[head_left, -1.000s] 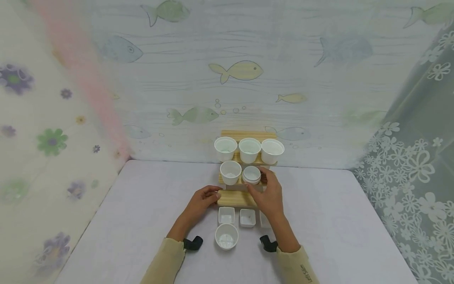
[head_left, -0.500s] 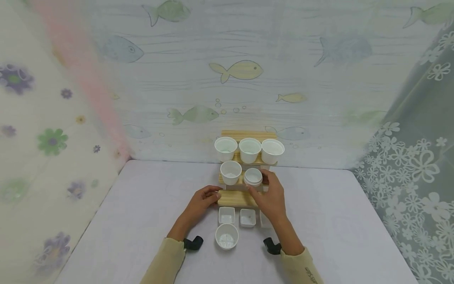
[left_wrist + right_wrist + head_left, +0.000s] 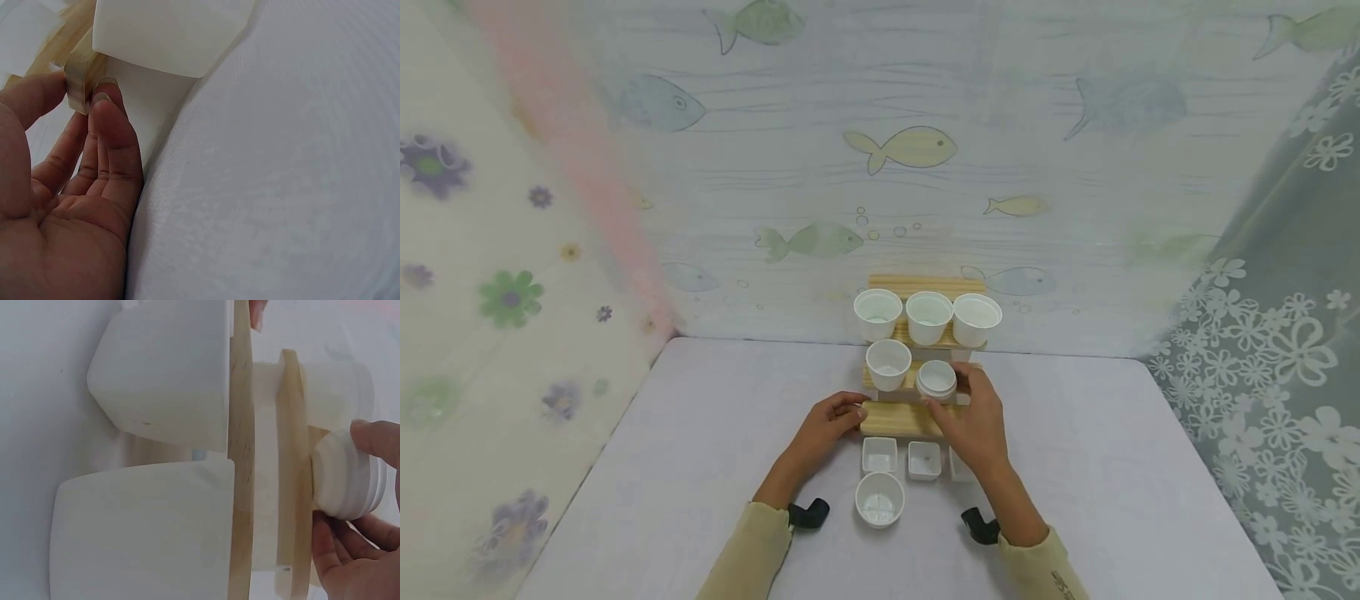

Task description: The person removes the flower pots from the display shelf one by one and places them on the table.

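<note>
My left hand [image 3: 822,435] pinches the left end of the lowest board [image 3: 895,419] of a stepped wooden stand, thumb on one face and fingers on the other. In the left wrist view that board end [image 3: 78,84] lies between thumb and fingertips. With thumb and fingers, my right hand [image 3: 977,423] grips a small white round cup [image 3: 936,379] with a stepped rim, at the middle shelf. The right wrist view has the cup [image 3: 342,478] with its base right at the shelf edge [image 3: 301,487]. Left of it on this shelf stands a plain white cup [image 3: 888,365].
Three white cups [image 3: 928,317] line the upper shelf. Square white dishes [image 3: 880,456] stand before the stand, the right one partly hidden by my right hand. Nearer me is a round white bowl [image 3: 880,500]. A fish-patterned backdrop [image 3: 820,242] rises behind the white table [image 3: 715,417].
My right hand and the cup in it have shifted slightly to the right and toward me along the middle shelf. My left hand stays at the board end.
</note>
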Demonstrator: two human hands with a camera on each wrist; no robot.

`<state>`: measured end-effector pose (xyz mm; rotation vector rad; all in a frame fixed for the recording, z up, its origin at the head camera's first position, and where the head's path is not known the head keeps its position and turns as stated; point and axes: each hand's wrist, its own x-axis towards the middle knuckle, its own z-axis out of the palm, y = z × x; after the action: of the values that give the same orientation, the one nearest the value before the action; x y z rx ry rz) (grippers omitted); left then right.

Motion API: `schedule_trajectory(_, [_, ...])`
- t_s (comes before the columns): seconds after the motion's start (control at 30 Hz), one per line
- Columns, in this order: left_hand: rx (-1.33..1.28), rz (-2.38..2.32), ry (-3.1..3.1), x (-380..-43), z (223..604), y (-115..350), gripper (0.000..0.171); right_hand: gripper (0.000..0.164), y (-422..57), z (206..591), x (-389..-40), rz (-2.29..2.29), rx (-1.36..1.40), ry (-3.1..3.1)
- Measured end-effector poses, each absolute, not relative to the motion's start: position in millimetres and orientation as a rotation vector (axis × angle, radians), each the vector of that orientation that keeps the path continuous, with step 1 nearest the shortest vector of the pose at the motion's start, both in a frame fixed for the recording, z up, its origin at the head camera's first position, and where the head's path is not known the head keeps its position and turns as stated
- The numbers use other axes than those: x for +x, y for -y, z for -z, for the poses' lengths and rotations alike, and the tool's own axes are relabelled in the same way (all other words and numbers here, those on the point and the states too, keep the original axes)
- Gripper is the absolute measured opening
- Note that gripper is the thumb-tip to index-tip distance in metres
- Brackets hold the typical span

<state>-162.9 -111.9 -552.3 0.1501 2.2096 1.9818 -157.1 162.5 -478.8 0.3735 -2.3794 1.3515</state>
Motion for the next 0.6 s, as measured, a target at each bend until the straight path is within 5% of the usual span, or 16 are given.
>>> schedule_trajectory(0.4, [0.209,-1.959,-2.193,-194.1,557.2,123.8,0.034,0.068,-150.1,482.4,-168.3,-1.298,0.368,2.334])
schedule_trajectory(0.6, [0.288,-1.939,-2.147,-240.2,562.8,137.7,0.034,0.065,-134.0,484.9,-189.8,-1.277,0.271,2.351])
